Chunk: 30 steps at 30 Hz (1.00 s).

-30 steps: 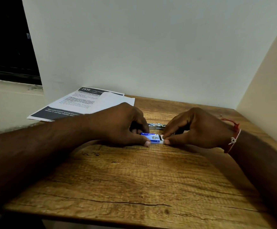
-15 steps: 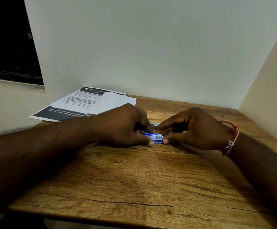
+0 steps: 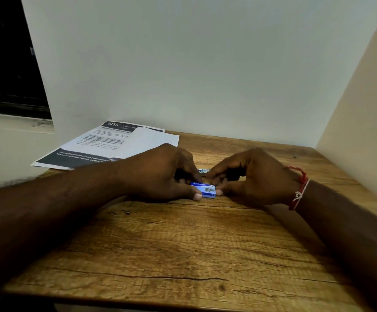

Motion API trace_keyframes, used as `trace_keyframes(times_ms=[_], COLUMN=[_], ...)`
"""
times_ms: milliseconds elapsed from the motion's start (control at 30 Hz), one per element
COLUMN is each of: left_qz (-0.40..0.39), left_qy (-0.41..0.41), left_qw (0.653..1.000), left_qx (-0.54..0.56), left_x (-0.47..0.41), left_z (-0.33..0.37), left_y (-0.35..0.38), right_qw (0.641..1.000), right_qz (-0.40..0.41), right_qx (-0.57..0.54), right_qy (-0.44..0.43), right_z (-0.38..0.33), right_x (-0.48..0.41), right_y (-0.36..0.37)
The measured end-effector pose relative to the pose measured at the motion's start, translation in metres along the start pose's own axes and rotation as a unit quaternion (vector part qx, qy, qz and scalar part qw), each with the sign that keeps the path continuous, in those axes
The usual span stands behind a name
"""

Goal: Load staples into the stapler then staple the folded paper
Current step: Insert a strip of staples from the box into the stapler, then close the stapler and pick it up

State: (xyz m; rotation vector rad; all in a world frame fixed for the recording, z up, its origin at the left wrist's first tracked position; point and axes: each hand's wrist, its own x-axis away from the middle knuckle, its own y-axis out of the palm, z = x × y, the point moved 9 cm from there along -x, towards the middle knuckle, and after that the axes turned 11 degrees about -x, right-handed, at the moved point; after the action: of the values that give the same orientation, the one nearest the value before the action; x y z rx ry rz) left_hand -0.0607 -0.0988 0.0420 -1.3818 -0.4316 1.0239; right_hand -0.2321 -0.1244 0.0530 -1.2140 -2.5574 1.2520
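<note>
A small blue staple box (image 3: 205, 190) lies on the wooden table (image 3: 183, 244) between my hands. My left hand (image 3: 160, 174) grips its left end, thumb along the front edge. My right hand (image 3: 252, 176) pinches its right end with thumb and fingertips. Just behind the box, a sliver of the metal stapler (image 3: 203, 170) shows between my fingers; the rest of it is hidden. The folded printed paper (image 3: 115, 145) lies flat at the back left, partly under my left forearm.
A white wall closes the back of the table and a cream wall (image 3: 363, 109) closes its right side. A dark window opening (image 3: 7, 64) sits at the far left above a ledge. The paper hangs over the table's left edge.
My right hand's fingers have slid left against the box, and the white inner tray end seen a second ago no longer shows. Both hands stay on the box.
</note>
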Motion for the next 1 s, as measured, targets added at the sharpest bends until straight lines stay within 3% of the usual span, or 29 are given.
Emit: trace_keyframes(times_ms=[133,333,433,567,700,1000], left_qz=[0.005,0.014,0.047,0.107,0.123,0.088], left_qy=[0.0,-0.024,-0.044,-0.035,-0.055,-0.121], left_qw=[1.0,1.0,0.997,0.993,0.991,0.988], left_qx=[-0.007,0.002,0.038,0.033,0.0,-0.047], left_x=[-0.001,0.001,0.003,0.002,0.002,0.002], left_z=[0.001,-0.002,-0.007,-0.014,-0.026,-0.042], left_y=[0.001,0.0,-0.007,-0.016,-0.014,-0.007], right_qw=[0.999,1.0,0.994,0.947,0.884,0.875], right_qz=[-0.051,0.011,0.1,0.269,0.35,0.318], right_qx=[-0.016,0.022,0.037,0.063,0.066,0.129], right_qy=[0.003,-0.004,0.015,0.163,0.304,0.341], right_z=[-0.006,-0.008,0.002,0.066,0.119,0.123], right_x=[0.003,0.0,0.003,0.025,0.06,0.057], right_y=[0.006,0.003,-0.036,-0.107,-0.143,-0.137])
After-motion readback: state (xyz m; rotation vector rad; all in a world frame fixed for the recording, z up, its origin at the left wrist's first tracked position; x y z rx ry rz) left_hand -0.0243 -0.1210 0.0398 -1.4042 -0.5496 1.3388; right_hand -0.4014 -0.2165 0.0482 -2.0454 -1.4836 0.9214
